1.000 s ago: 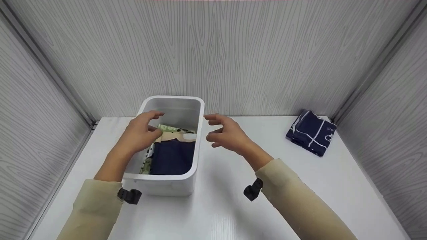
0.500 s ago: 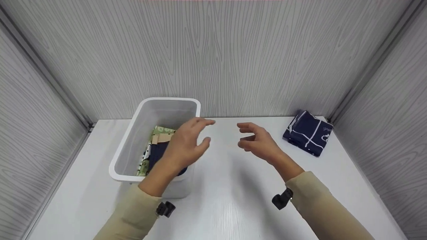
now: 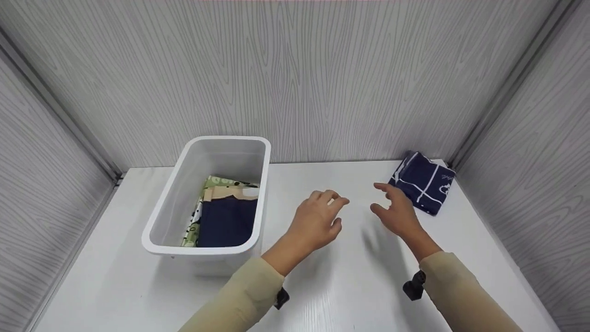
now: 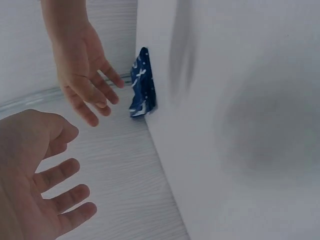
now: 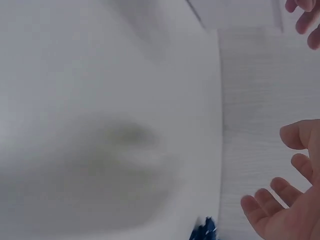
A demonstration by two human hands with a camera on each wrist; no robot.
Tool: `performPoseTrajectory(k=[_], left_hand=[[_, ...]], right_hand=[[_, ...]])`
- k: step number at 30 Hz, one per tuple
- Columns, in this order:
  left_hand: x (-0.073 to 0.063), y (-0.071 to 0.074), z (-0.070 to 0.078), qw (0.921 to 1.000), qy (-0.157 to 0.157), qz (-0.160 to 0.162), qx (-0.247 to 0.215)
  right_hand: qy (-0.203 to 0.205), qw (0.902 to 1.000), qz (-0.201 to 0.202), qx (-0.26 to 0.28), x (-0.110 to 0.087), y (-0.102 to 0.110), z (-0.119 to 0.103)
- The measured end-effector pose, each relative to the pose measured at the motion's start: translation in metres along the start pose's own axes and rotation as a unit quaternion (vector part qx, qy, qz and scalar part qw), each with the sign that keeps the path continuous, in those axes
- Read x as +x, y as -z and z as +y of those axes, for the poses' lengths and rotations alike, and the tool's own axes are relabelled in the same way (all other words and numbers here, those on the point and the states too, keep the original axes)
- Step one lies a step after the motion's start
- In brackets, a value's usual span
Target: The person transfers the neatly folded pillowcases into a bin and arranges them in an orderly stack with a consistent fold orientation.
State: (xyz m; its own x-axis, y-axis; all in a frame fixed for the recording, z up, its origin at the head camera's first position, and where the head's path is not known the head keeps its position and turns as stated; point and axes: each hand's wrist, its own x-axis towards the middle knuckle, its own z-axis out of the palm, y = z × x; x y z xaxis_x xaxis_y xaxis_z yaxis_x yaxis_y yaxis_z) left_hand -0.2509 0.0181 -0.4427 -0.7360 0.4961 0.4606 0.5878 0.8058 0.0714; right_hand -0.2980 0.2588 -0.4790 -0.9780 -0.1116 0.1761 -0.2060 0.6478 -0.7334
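Both hands hover over the white table with nothing in them. In the head view my left hand (image 3: 315, 221) is right of the white bin, fingers loosely bent and spread. My right hand (image 3: 397, 212) is farther right, thumb and fingers apart, overlapping the near left corner of a folded navy cloth with white lines (image 3: 426, 182). That cloth (image 4: 143, 85) also shows in the left wrist view, beyond the right hand's fingers. Only a tip of the navy cloth (image 5: 204, 231) appears at the bottom of the right wrist view.
A white plastic bin (image 3: 154, 226) stands left on the table (image 3: 322, 295). Inside it lie folded cloths: a navy and beige one (image 3: 228, 221) on top of a green patterned one (image 3: 191, 230). Grey wood-grain panels (image 3: 295, 83) enclose the table at the back and both sides.
Both hands have moved right, the left from over the bin to beside it, the right to near the navy cloth. The bin and the cloths have stayed in place.
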Motion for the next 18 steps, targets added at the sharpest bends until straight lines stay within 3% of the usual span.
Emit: performPoseTrajectory(k=[4, 8, 11, 14, 18], left_hand=[[0.018, -0.046, 0.006, 0.9993, 0.012, -0.024, 0.025], [0.035, -0.094, 0.013, 0.9955, 0.026, -0.066, 0.062], [0.044, -0.123, 0.021, 0.9884, 0.036, -0.111, 0.097], [0.049, -0.143, 0.027, 0.9784, 0.035, -0.155, 0.132], [0.051, -0.154, 0.032, 0.9666, 0.024, -0.187, 0.173]], right_hand=[[0.016, 0.9956, 0.039, -0.084, 0.005, 0.003, 0.041], [-0.015, 0.9861, 0.044, -0.16, 0.009, 0.01, 0.076], [-0.038, 0.9782, 0.038, -0.2, 0.013, 0.012, 0.097], [-0.064, 0.9725, 0.025, -0.223, 0.013, 0.01, 0.114], [-0.077, 0.9689, -0.001, -0.235, 0.01, 0.002, 0.127]])
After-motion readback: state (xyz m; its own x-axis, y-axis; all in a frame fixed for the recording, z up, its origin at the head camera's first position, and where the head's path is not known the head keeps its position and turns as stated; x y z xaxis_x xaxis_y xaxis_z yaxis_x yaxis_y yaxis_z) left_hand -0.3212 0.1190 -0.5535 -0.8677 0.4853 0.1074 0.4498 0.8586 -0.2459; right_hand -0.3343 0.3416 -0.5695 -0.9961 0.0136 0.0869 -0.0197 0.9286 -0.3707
